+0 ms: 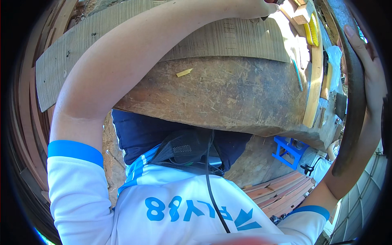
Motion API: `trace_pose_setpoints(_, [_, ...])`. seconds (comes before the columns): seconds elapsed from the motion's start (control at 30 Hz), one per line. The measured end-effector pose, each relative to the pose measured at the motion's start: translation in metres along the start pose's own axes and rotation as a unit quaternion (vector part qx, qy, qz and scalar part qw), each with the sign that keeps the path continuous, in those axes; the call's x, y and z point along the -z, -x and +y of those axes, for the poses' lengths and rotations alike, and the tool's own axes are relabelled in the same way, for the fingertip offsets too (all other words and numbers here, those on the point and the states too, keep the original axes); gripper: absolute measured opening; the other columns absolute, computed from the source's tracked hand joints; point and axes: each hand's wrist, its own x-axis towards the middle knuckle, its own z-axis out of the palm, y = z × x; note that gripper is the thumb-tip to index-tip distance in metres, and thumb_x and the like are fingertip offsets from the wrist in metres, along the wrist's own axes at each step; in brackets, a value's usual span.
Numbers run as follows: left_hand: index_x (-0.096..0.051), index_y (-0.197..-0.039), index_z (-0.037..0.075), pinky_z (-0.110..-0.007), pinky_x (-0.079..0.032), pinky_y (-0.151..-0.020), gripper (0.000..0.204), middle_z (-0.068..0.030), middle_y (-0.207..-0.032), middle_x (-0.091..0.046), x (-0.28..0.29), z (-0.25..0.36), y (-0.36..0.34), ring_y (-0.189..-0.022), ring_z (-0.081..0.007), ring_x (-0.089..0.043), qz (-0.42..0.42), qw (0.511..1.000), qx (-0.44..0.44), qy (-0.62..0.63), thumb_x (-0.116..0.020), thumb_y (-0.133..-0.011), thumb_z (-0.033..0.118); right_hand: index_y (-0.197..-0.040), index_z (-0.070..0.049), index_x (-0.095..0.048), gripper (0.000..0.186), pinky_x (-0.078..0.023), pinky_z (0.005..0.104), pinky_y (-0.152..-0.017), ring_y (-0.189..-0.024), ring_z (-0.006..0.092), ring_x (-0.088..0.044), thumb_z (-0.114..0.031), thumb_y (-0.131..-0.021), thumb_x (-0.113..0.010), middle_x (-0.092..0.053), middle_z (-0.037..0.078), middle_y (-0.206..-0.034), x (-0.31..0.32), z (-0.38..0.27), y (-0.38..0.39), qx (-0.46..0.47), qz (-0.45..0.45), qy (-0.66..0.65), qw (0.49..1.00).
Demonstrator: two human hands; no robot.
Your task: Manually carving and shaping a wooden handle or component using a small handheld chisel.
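Note:
My left arm reaches across the bench to the upper right. At the picture's top edge, my left hand (261, 7) is partly cut off, its fingers pressed together by a small dark thing I cannot make out, above a wood-grained sheet (196, 43). On the far right, my right hand (369, 61) grips a long, dark, curved bar (354, 106), thumb on its near face and the other fingers partly hidden. The bar runs down beside my right forearm. The sheet lies on a worn wooden bench (220, 94).
A yellow brush (312, 30), wood blocks (303, 14) and a plastic bag (334, 67) crowd the bench's right side. A blue stick (297, 75) and wood chip (184, 72) lie there. A blue stool (289, 152), stacked planks (281, 192) and another person (322, 167) are lower right.

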Motion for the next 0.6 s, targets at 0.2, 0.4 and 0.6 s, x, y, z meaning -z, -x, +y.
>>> trace_pose_setpoints(0.2, [-0.072, -0.086, -0.009, -0.036, -0.053, -0.061, 0.022, -0.014, -0.072, -0.072, 0.0, 0.01, 0.001, -0.064, -0.0189, -0.068, 0.008, 0.998, 0.019, 0.058, -0.068, -0.093, 0.011, -0.138, -0.01, -0.062, 0.072, -0.059, 0.0241, -0.07, -0.083, 0.0139, -0.072, -0.068, -0.095, -0.059, -0.065, 0.011, -0.104, 0.012, 0.026, -0.015, 0.042, -0.04, -0.038, 0.998])
trace_pose_setpoints(0.4, [-0.074, -0.088, -0.008, -0.036, -0.053, -0.062, 0.021, -0.0133, -0.073, -0.073, -0.005, -0.003, 0.006, -0.065, -0.0184, -0.068, 0.014, 0.997, 0.011, 0.074, -0.068, -0.093, 0.012, -0.142, -0.009, -0.06, 0.074, -0.061, 0.0262, -0.071, -0.086, 0.0143, -0.075, -0.066, -0.095, -0.063, -0.069, 0.011, -0.105, -0.013, 0.02, -0.01, 0.143, 0.004, -0.025, 0.989])
trace_pose_setpoints(0.6, [-0.074, -0.087, -0.007, -0.036, -0.053, -0.063, 0.02, -0.0158, -0.071, -0.072, 0.002, 0.007, -0.002, -0.065, -0.0203, -0.069, -0.006, 1.0, 0.018, 0.015, -0.07, -0.091, 0.012, -0.146, -0.007, -0.057, 0.079, -0.063, 0.0272, -0.069, -0.081, 0.0159, -0.077, -0.062, -0.091, -0.07, -0.072, 0.012, -0.095, -0.011, 0.013, -0.002, 0.126, 0.048, -0.03, 0.99])
